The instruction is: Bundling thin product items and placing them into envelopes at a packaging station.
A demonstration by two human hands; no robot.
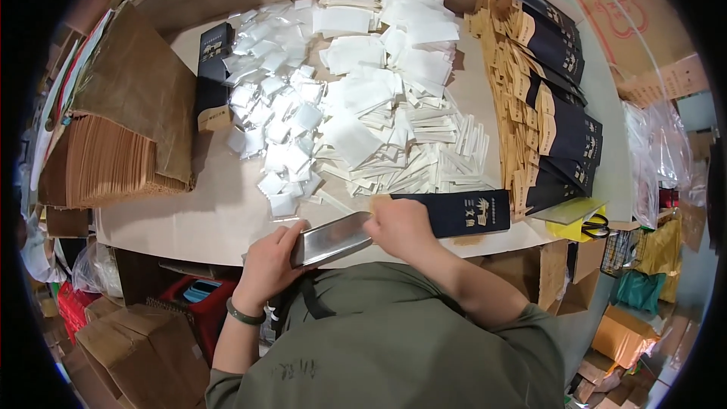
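Observation:
My left hand (pixel 271 256) grips the left end of a shiny metal tin (pixel 329 241), long and shallow with rounded corners. It is tilted at the table's front edge, close to my body. My right hand (pixel 400 226) is closed at the tin's right end, its fingertips curled down; what they pinch is hidden. Under and behind that hand lies a flat black paper packet (pixel 469 213) with gold print, its brown end showing past my knuckles. Just beyond the tin are small clear-wrapped white squares (pixel 284 182) and a heap of slim white paper sachets (pixel 432 163).
Stacked black-and-brown packets (pixel 556 121) line the table's right side. On the left stand a carton of brown sheets (pixel 113 155) and another black packet (pixel 213 68). White paper packets (pixel 363 91) fill the middle. Scissors (pixel 594 223) lie at the right corner.

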